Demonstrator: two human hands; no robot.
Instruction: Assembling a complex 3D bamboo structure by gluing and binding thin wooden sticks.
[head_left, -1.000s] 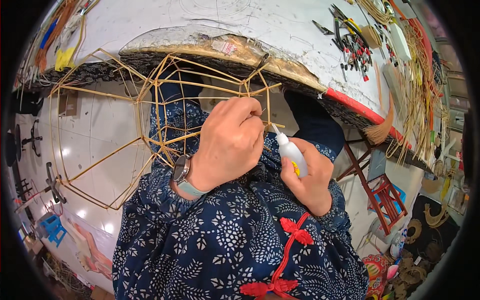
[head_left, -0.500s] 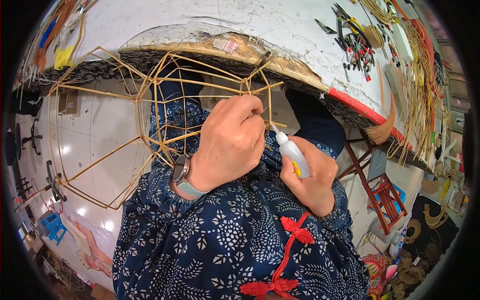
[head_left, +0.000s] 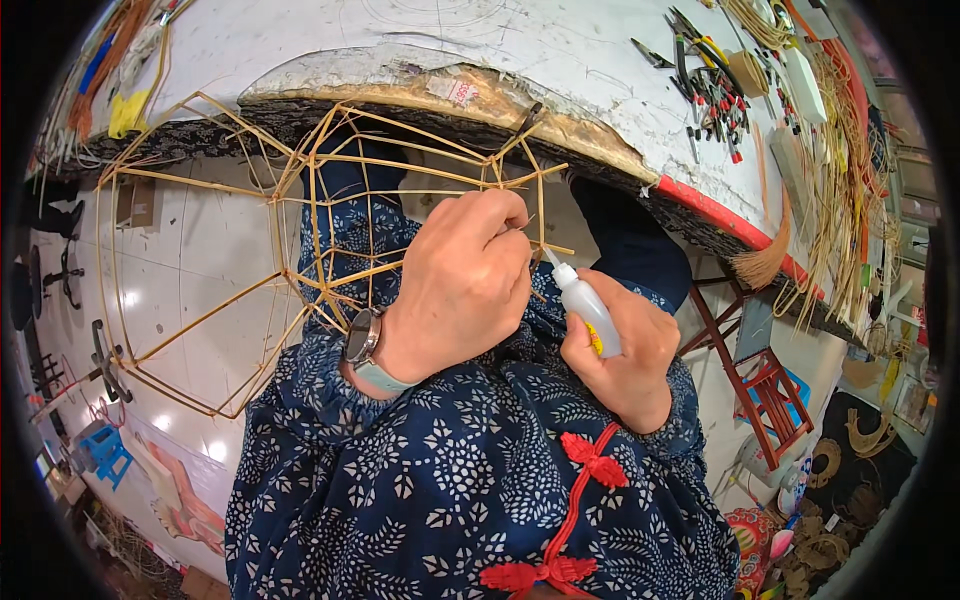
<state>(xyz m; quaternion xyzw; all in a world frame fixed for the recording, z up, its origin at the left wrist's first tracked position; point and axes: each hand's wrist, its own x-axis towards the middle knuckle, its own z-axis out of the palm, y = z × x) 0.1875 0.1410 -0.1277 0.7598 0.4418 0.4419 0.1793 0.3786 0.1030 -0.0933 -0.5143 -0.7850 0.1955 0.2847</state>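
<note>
A frame of thin bamboo strips point(head_left: 210, 319) stretches from the far left across my lap to my hands, tied at its joints. My left hand point(head_left: 468, 262), with a watch point(head_left: 362, 337) on its wrist, is closed at the right end of this frame; its fingertips are partly hidden, and it pinches a strip there. In my right hand point(head_left: 635, 350) is a small white squeeze glue bottle point(head_left: 588, 305) with a yellow label. The bottle's thin nozzle point(head_left: 551, 257) points up and left, close to a joint of the strips beside my left fingers.
A worn white table point(head_left: 560, 85) with a chipped, red-taped edge curves in front of me. Pliers point(head_left: 681, 65) and several small red-and-black tools lie on it, with bundled strips point(head_left: 850, 190) at the right. A wooden folding chair point(head_left: 765, 395) stands on the floor to the right.
My right hand and the glue bottle have shifted very slightly to the right. My left hand and the bamboo frame hold almost the same place.
</note>
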